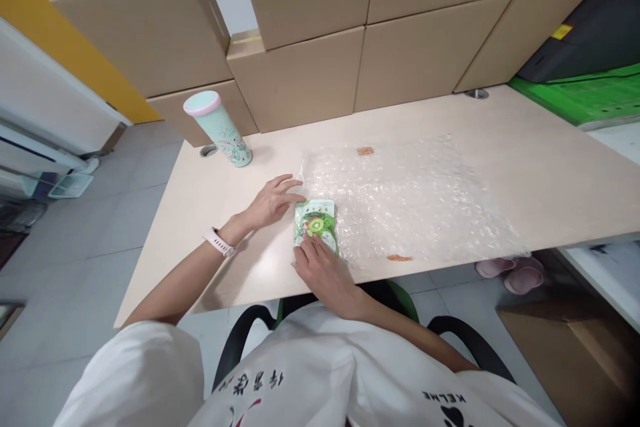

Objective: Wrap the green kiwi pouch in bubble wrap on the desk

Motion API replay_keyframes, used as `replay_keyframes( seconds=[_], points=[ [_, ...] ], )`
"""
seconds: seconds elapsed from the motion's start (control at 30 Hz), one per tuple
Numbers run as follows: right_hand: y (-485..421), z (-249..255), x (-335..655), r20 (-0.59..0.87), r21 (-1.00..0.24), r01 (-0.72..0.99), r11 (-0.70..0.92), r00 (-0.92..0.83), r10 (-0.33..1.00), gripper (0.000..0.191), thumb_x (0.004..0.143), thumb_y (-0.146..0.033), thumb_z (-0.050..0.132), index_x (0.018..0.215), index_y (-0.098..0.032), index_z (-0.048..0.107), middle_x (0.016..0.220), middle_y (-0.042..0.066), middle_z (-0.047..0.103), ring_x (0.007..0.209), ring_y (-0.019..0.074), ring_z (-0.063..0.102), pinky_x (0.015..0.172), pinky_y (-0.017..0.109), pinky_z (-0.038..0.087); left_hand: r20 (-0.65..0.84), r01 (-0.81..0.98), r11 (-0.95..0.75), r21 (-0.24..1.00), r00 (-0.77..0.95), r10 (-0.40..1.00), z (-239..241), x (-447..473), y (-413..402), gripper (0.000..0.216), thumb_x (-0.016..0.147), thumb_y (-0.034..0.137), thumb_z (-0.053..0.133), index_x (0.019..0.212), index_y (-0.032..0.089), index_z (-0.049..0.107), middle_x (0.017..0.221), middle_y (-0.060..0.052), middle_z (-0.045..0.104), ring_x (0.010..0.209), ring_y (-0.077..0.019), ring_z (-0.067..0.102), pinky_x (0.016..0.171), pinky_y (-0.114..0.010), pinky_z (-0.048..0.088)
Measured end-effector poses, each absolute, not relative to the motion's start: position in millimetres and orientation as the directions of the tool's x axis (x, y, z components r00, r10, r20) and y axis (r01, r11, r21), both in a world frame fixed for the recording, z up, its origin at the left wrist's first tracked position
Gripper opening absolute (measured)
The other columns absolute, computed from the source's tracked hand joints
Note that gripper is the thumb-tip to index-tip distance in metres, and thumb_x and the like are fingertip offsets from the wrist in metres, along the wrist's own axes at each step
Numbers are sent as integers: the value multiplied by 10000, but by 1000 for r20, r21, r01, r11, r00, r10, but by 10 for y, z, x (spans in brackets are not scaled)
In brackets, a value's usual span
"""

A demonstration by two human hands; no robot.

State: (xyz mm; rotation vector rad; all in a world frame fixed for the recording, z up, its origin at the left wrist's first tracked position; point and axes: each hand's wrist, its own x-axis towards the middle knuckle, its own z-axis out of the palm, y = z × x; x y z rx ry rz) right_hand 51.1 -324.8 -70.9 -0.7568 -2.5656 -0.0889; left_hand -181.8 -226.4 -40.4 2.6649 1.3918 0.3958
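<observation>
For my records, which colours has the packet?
The packet is mainly green and white; head view.

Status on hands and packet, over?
Left hand at far-left corner of packet; right hand on near end. Packet at left end of bubble wrap. Tumbler stands apart.

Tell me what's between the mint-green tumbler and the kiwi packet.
The head view shows the left hand between the tumbler and the packet, with bare tabletop between tumbler and hand.
</observation>
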Motion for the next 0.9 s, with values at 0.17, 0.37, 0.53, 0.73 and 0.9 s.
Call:
replay_keyframes(
  seconds=[0.17, 0.37, 0.53, 0.73, 0.9],
  points=[
    [-3214, -794, 534, 559, -270, 491, 828, -621, 550, 173, 974, -114, 467, 944, -163, 630, 928, 125, 691, 1001, 253, 680, 927, 399, 588, 213, 727, -604, 327, 566, 796, -430, -1818, -2128, 343, 851, 98, 594, 1112, 254, 752, 1371, -63, 618, 1387, -290, 439, 1113, -517, 439],
    [-3199, -782, 769, 570, -700, 269, 662, -349, 744, 135, 952, -167, 498, 1017, -193, 613, 1020, 89, 723, 958, 195, 701, 787, 316, 589, 245, 640, -611, 466, 570, 784, -176, -1560, -2239, 374, 820, 11, 522, 996, 237, 762, 1370, -48, 618, 1393, -256, 435, 1150, -527, 408],
    [-3264, -708, 1034, 372, -898, 132, 420, -284, 884, 160, 969, -230, 496, 991, -215, 654, 992, 56, 735, 901, 178, 690, 762, 294, 553, 62, 600, -669, 439, 723, 688, 79, -1471, -2234, 473, 820, 15, 563, 1128, 315, 760, 1552, -24, 472, 1525, -278, 272, 1209, -566, 311],
    [-3303, -664, 1171, 148, -988, 6, 153, -222, 964, 229, 979, -365, 507, 945, -205, 666, 850, 24, 688, 688, 140, 594, 610, 249, 480, -44, 636, -654, 410, 730, 683, 183, -1412, -2291, 524, 879, 214, 698, 1375, 350, 599, 1664, -31, 252, 1567, -283, 141, 1240, -578, 213],
    [-3257, -725, 1250, 37, -994, -112, 14, -205, 978, 266, 955, -444, 552, 904, -209, 665, 751, -6, 608, 609, 120, 491, 534, 229, 401, -2, 623, -683, 382, 740, 673, 211, -1257, -2493, 577, 886, 282, 716, 1422, 399, 538, 1646, -20, 304, 1564, -295, 136, 1247, -612, 81]
  ],
)
